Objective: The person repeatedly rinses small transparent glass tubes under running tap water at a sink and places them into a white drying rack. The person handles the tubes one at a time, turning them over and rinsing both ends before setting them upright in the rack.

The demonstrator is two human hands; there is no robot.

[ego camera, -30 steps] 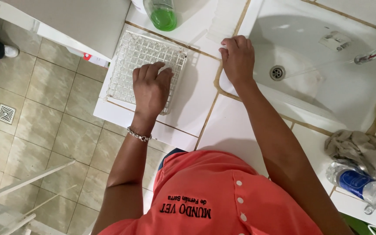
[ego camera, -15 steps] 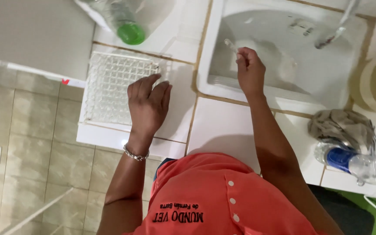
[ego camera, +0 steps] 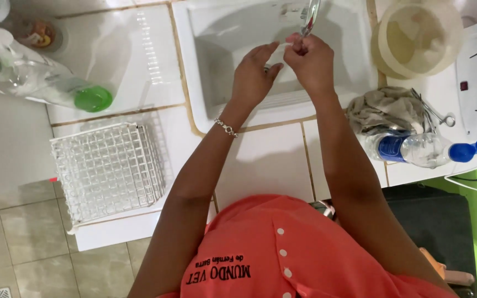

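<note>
Plainly, the scene line by line:

Thing in hand: a small, thin, pale object (ego camera: 281, 49), pinched between both hands over the white sink (ego camera: 205, 66), right under the metal tap (ego camera: 309, 16); it is too small to name more exactly.
How it will handle: judged light and slight, probably slick when wet; stiff or soft cannot be told. A pinch at each end with the fingertips looks the sensible hold, since a loose grip could drop it into the basin.
Left hand (ego camera: 254, 74): raised over the basin, fingers reaching up and right, thumb and forefinger narrowed on the object's left end; a bracelet (ego camera: 226, 127) sits at the wrist.
Right hand (ego camera: 309, 60): curled into a loose fist just below the spout, fingertips closed on the object's right end, touching the left hand's fingertips.
Arms: both stretched forward from the orange shirt (ego camera: 282, 254), forearms converging over the tiled counter (ego camera: 266, 160).
Around: a clear grid rack (ego camera: 109, 168) lies at the counter's left edge, well apart from the hands; a green-capped bottle (ego camera: 45, 83) lies beyond it; a grey cloth (ego camera: 385, 110) and a blue-capped bottle (ego camera: 426, 149) lie right of the sink.
</note>
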